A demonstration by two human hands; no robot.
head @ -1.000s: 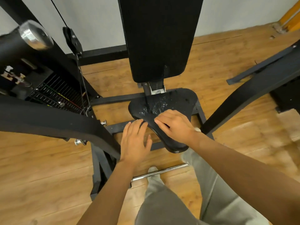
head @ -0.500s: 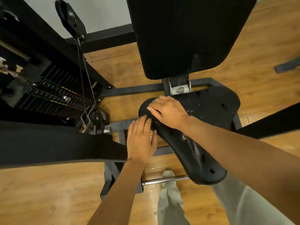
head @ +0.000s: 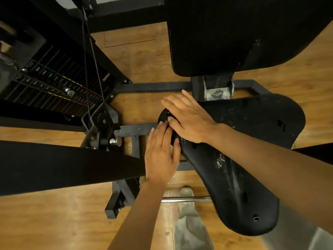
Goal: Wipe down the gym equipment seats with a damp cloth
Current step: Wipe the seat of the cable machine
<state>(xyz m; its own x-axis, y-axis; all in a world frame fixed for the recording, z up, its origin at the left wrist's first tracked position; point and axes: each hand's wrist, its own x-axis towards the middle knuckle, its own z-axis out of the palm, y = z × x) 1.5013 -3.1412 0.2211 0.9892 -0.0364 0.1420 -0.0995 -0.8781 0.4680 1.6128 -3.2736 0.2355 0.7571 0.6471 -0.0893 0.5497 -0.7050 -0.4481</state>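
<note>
The black padded seat [head: 252, 134] of a gym machine fills the centre right, with pale flecks and worn holes on its surface. My right hand [head: 187, 118] lies flat with straight fingers on the seat's left lobe. My left hand [head: 160, 154] lies flat against the seat's left edge, its fingertips touching the pad just below my right hand. No cloth shows under or in either hand. The black backrest [head: 234, 33] rises behind the seat.
A weight stack [head: 52, 85] with coloured markings and a cable [head: 90, 65] stands at the left. A thick black machine arm [head: 63, 165] crosses the lower left. A chrome bar [head: 185, 199] and my grey trouser leg lie below, over a wooden floor [head: 54, 222].
The camera has come closer to the seat. My right hand slid further left to the seat's left lobe; my left hand moved up against the seat's edge.
</note>
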